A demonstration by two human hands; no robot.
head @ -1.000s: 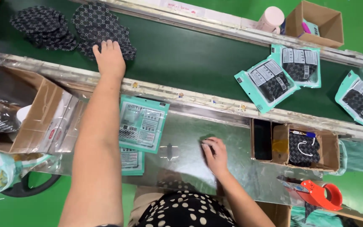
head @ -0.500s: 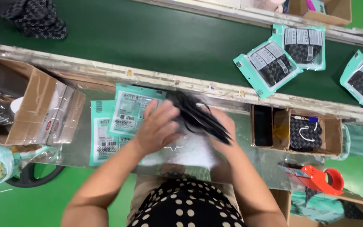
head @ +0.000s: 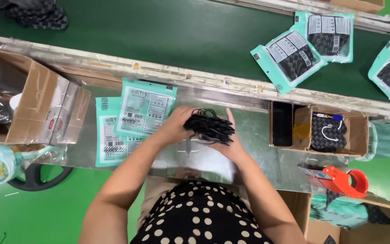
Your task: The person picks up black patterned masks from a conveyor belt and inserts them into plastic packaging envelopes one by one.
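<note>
Head view: left hand (head: pixel 175 125) and right hand (head: pixel 231 143) both clasp a flat black mask stack (head: pixel 208 126).

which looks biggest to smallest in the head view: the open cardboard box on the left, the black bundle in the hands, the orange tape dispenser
1. Open cardboard box, clearly largest.
2 and 3. Black bundle and orange tape dispenser look about alike; the hands partly cover the bundle, so I won't rank them.
</note>
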